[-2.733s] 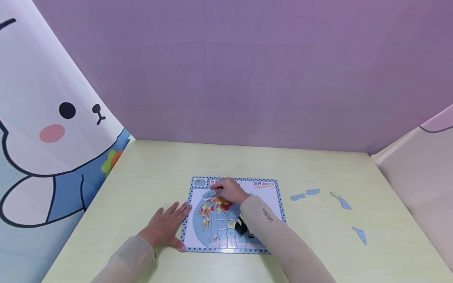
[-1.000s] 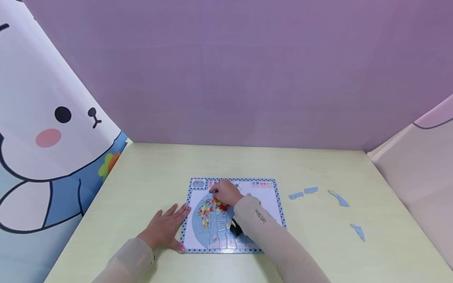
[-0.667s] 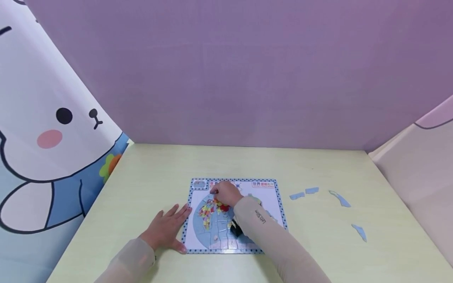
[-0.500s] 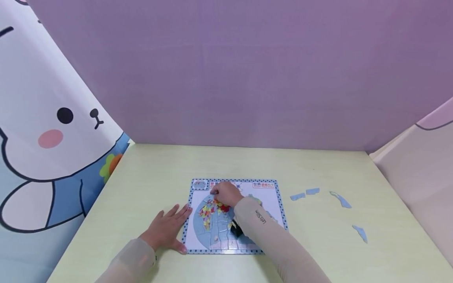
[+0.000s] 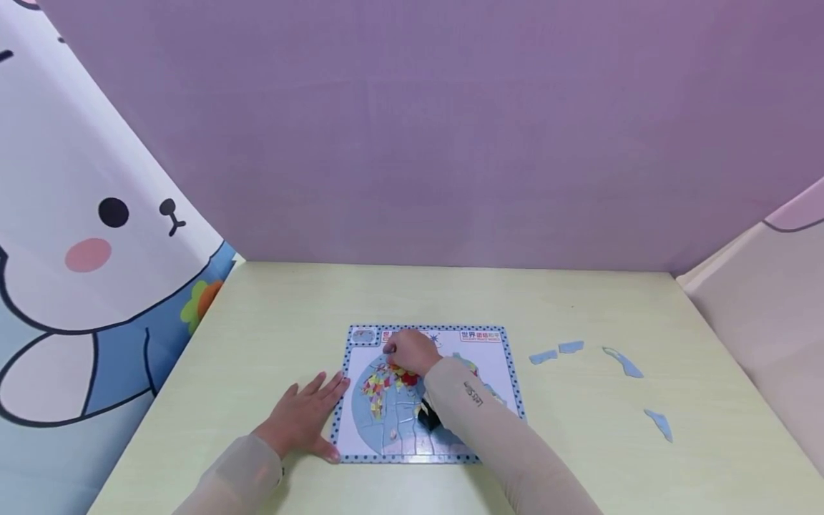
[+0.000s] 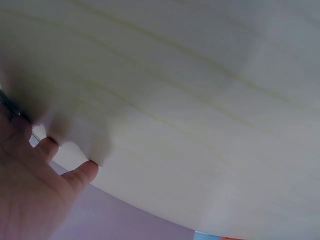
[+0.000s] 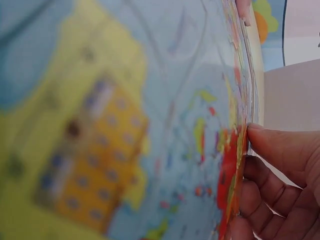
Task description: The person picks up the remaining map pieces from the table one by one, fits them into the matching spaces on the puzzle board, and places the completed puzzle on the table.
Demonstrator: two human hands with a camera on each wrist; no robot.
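Note:
A world-map jigsaw puzzle (image 5: 367, 422) with a dotted blue border lies on the table, its colourful round map largely filled with blue pieces. Spread flat, my left hand (image 5: 299, 418) rests at the board's left edge, fingertips touching the border. In the left wrist view this left hand (image 6: 32, 180) shows with its fingers out on the tabletop. My right hand (image 5: 415, 352) is at the map's top left, fingers curled and thumb down on the surface. The right wrist view shows the right hand's thumb (image 7: 280, 150) touching the map; whether a piece is pinched is hidden.
Loose blue pieces lie right of the board: two short ones, (image 5: 543, 356) and another piece (image 5: 571, 347), a long curved piece (image 5: 623, 362), and a pointed piece (image 5: 659, 425). A purple cloth (image 5: 450, 143) stands behind the table, with a printed cartoon cloth (image 5: 96, 300) at left.
Earlier a blue piece showed out of line under my right fingertips; that part of the map now looks level. My right hand has shifted slightly, then stayed put. The left has not moved.

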